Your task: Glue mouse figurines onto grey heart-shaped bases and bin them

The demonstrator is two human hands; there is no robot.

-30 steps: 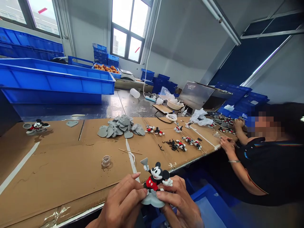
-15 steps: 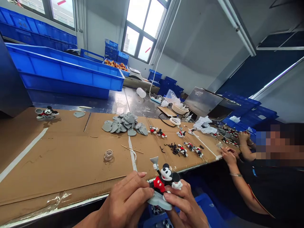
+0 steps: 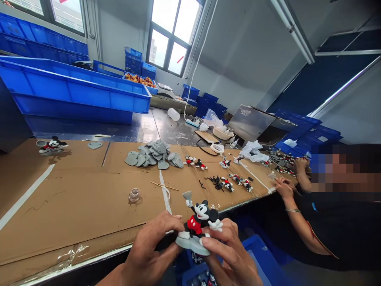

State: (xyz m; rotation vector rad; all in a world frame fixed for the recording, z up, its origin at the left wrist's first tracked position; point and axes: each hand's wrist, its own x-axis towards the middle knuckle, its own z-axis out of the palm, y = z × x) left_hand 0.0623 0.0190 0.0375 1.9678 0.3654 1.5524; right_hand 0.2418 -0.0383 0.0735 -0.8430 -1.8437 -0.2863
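The figurine (image 3: 200,220) is held between both hands at the near edge of the table (image 3: 74,198). The left hand (image 3: 154,248) closes on it from the left, fingers curled against the body. The right hand (image 3: 230,254) pinches the grey base (image 3: 190,244) from the right. The figurine stands upright and has black round ears, a white face, red shorts and white gloves. One raised arm holds a grey funnel shape. A pile of grey plates (image 3: 154,154) lies farther back, well apart.

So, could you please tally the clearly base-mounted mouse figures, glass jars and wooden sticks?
Base-mounted mouse figures: 2, the held figure between left hand and right hand, the far-left figure
Glass jar: 1
Wooden stick: 1
Total: 4
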